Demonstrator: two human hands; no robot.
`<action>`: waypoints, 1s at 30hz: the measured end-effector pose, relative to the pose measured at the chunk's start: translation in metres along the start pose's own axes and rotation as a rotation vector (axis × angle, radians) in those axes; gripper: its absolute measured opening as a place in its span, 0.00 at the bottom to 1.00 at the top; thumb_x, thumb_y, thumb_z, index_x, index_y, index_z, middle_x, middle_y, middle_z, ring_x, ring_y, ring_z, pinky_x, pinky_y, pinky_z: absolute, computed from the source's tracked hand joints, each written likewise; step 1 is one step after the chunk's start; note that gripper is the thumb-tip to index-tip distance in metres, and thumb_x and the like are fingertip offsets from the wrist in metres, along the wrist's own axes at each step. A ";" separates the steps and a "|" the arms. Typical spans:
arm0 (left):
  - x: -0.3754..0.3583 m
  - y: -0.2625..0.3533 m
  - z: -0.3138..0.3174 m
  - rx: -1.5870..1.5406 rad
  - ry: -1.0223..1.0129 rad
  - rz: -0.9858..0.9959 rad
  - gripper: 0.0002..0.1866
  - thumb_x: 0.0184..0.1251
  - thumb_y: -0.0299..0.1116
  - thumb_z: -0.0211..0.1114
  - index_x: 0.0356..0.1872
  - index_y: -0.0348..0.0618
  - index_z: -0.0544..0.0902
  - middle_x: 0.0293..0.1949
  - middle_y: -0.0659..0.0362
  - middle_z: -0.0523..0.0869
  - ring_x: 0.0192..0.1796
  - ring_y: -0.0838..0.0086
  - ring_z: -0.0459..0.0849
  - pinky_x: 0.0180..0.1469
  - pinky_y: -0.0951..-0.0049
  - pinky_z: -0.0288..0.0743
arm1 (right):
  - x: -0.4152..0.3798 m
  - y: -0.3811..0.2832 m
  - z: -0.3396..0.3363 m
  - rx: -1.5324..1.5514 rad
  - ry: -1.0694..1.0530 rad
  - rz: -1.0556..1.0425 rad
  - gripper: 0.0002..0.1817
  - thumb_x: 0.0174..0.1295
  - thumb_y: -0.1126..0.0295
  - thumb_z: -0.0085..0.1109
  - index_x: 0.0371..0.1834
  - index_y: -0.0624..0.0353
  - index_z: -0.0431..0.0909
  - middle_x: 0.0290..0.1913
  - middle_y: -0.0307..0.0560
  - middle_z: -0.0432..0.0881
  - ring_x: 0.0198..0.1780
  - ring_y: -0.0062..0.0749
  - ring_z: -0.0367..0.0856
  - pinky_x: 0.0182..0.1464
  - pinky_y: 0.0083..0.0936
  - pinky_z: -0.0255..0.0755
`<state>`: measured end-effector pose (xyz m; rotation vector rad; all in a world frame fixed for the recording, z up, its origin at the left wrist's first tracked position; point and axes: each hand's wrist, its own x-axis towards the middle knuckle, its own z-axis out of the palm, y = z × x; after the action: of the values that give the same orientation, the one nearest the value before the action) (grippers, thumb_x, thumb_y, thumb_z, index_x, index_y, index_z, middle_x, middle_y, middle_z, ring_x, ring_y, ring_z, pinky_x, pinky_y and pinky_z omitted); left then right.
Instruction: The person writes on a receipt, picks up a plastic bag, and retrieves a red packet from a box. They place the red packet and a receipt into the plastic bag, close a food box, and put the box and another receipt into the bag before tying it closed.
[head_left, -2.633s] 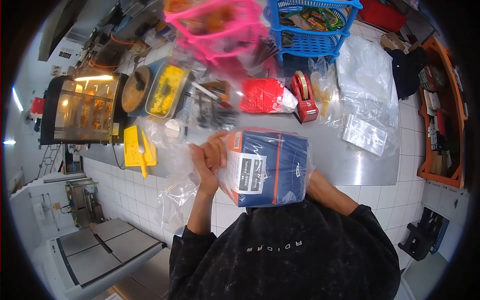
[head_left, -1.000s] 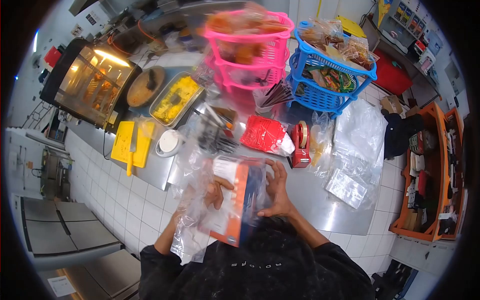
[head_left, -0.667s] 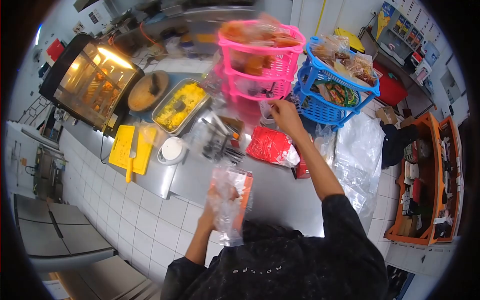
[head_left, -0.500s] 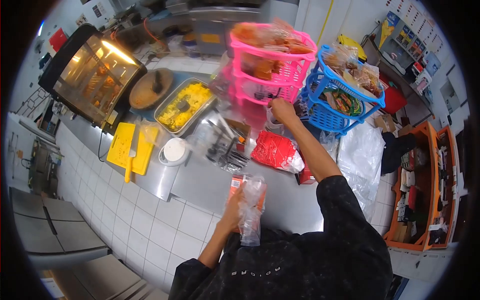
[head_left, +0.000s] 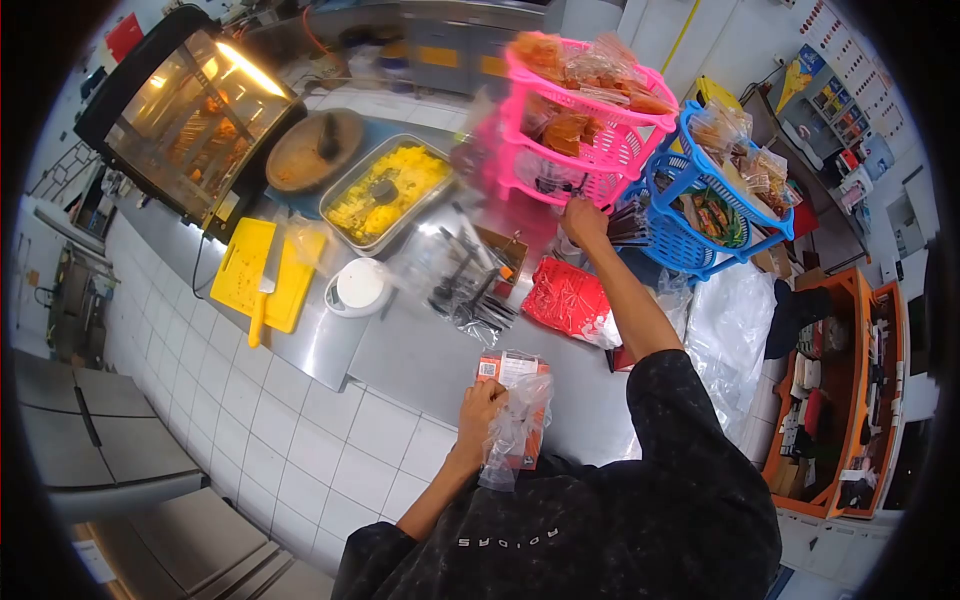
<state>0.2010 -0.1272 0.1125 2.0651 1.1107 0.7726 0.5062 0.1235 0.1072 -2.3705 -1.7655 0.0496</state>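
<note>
My left hand point(head_left: 482, 408) is closed on a crumpled clear plastic bag point(head_left: 518, 425), low in the head view. Behind the bag an orange box point(head_left: 528, 368) with a white label is at the table's near edge, close to my fingers. My right hand point(head_left: 586, 222) reaches across the table to the lowest tier of the pink stacked basket point(head_left: 590, 172). Its fingers are curled, and a small dark item sticks out by them that I cannot make out. Beneath my right forearm lies a red plastic packet point(head_left: 568, 300).
Packets of black cutlery point(head_left: 470, 300), a white round scale point(head_left: 360, 287) and a knife point(head_left: 268, 275) on a yellow cutting board point(head_left: 240, 275) lie leftward. Behind are a tray of yellow food point(head_left: 345, 235), a stone mortar point(head_left: 300, 160) and a lit display warmer point(head_left: 190, 125). A blue basket point(head_left: 690, 235) stands right.
The view has shifted, so most table items appear a little to the right. My left hand keeps the bag by the orange box; my right hand stays at the pink basket's lowest tier.
</note>
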 end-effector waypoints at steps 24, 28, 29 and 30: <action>0.009 0.006 -0.007 -0.601 0.016 -0.745 0.18 0.60 0.45 0.68 0.32 0.37 0.84 0.29 0.59 0.84 0.32 0.76 0.80 0.36 0.73 0.74 | -0.345 -0.022 -0.109 1.187 -0.392 0.213 0.08 0.60 0.70 0.67 0.36 0.64 0.83 0.27 0.35 0.81 0.23 0.12 0.68 0.26 0.14 0.62; 0.011 0.002 -0.009 -0.593 -0.038 -0.669 0.19 0.59 0.44 0.68 0.33 0.34 0.83 0.31 0.55 0.84 0.35 0.72 0.81 0.40 0.71 0.73 | -0.366 -0.048 -0.088 1.166 -0.077 0.184 0.08 0.59 0.71 0.66 0.37 0.66 0.83 0.32 0.42 0.83 0.24 0.17 0.74 0.28 0.18 0.69; 0.013 0.005 -0.012 -0.579 -0.054 -0.653 0.19 0.59 0.44 0.68 0.33 0.32 0.82 0.32 0.53 0.84 0.37 0.69 0.81 0.42 0.69 0.73 | -0.369 -0.056 -0.085 1.153 -0.015 0.166 0.08 0.59 0.72 0.66 0.36 0.66 0.83 0.32 0.43 0.84 0.25 0.18 0.76 0.29 0.19 0.70; 0.015 0.007 -0.013 -0.410 -0.080 -0.591 0.19 0.60 0.43 0.68 0.34 0.33 0.82 0.32 0.52 0.84 0.37 0.67 0.81 0.42 0.69 0.72 | -0.373 -0.063 -0.082 1.138 0.044 0.146 0.07 0.58 0.73 0.66 0.36 0.66 0.83 0.33 0.45 0.84 0.26 0.20 0.78 0.30 0.20 0.72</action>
<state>0.2012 -0.1132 0.1287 1.3178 1.2989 0.5520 0.3488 -0.2246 0.1674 -1.5878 -1.0386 0.7769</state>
